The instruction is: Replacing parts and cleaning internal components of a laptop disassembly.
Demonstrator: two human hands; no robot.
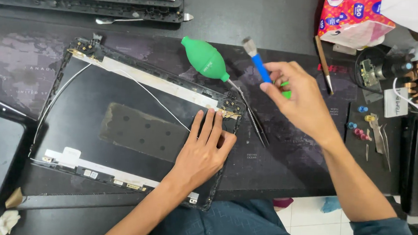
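A black laptop lid shell (89, 100) lies open-side up on the dark desk mat, with white cables running across it and a metal hinge (229, 113) at its right corner. My left hand (204, 151) rests flat on the shell's right part, fingers just below that hinge. My right hand (299, 96) hovers to the right of the shell, gripping a small blue-handled brush (257, 60) with its bristle head pointing up and left. A green object shows behind its fingers; I cannot tell what it is.
A green rubber air blower (205, 59) lies above the hinge, and dark tweezers (257, 123) beside the shell's right edge. At right are small tools (379, 137), screwdriver bits, a tissue pack (353, 17). Another laptop frame (85, 1) lies at the top.
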